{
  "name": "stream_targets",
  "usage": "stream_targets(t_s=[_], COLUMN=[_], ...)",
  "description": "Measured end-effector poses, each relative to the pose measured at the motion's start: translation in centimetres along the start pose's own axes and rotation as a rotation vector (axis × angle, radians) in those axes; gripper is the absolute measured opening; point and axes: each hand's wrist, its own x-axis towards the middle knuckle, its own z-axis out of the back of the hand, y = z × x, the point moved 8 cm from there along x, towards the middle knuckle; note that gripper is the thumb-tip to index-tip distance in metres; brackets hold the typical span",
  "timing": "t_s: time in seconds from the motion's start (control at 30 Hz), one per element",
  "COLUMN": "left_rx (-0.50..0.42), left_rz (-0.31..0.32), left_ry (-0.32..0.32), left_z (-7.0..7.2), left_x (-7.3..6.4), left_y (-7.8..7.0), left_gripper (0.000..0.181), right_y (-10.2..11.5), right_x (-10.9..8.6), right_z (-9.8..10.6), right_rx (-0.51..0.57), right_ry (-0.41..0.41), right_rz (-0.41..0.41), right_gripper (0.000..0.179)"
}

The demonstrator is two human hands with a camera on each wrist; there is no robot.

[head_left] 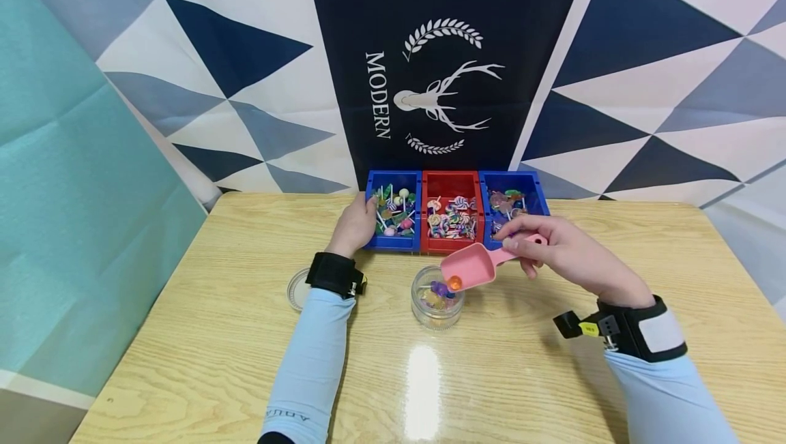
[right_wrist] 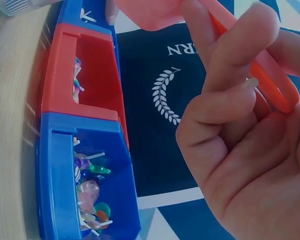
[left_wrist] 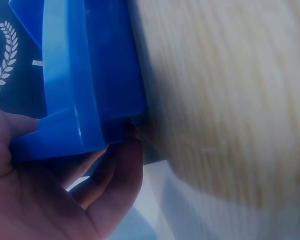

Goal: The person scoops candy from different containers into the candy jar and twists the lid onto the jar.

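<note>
Right hand (head_left: pixel 555 253): fingers pinching the handle of the pink scoop (head_left: pixel 468 265), thumb and forefinger doing the work!
Pink scoop: out over the right side of the jar's mouth, its front edge towards the jar; touching the rim or not, I can't tell from here.
Orange piece (head_left: pixel 454 284): sitting right by the scoop's front edge.
Clear jar (head_left: pixel 437 321): upright on the table (head_left: pixel 215 362), purple and yellowish pieces inside.
Left hand (head_left: pixel 356 224): over on the far side, fingers curled round the outer edge of the left blue bin (head_left: pixel 393 244), gripping it.
Left blue bin: mixed sweets inside, white sticks poking up.
Red bin (head_left: pixel 449 246): in the middle, swirled lollipops heaped.
Right blue bin (head_left: pixel 540 204): colourful pieces, just beyond the right hand.
Round lid (head_left: pixel 293 290): flat on the wood, beside the left wrist.
</note>
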Motion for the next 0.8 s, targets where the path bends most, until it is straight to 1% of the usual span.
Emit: stream_targets(t_s=[0.3, 0.37, 0.43, 0.53, 0.63, 0.73, 0.8], left_rx=[0.001, 0.001, 0.003, 0.005, 0.007, 0.004, -0.001], left_rz=[0.002, 0.004, 0.001, -0.003, -0.006, -0.006, -0.005], left_ry=[-0.001, 0.002, 0.001, 0.0, -0.002, -0.002, -0.001], left_z=[0.0, 0.0, 0.0, 0.1, 0.1, 0.1, 0.1], left_x=[-0.1, -0.1, -0.1, -0.1, -0.1, -0.2, -0.2], left_y=[-0.1, -0.1, -0.1, -0.2, -0.2, -0.2, -0.2], left_gripper=[0.048, 0.049, 0.049, 0.049, 0.049, 0.049, 0.049], right_y=[0.5, 0.4, 0.2, -0.1, -0.5, -1.1, -1.5], right_x=[-0.2, -0.3, -0.5, -0.7, -0.8, -0.9, -0.9], right_z=[0.1, 0.5, 1.0, 2.2, 3.6, 5.0, 5.7], right_rx=[-0.005, -0.011, -0.008, -0.01, -0.024, -0.107, -0.22], right_ry=[-0.003, -0.024, -0.062, -0.16, -0.302, -0.473, -0.572], right_rz=[0.016, 0.01, -0.013, -0.033, -0.04, -0.045, -0.064], right_gripper=[0.02, 0.021, 0.023, 0.029, 0.034, 0.036, 0.034])
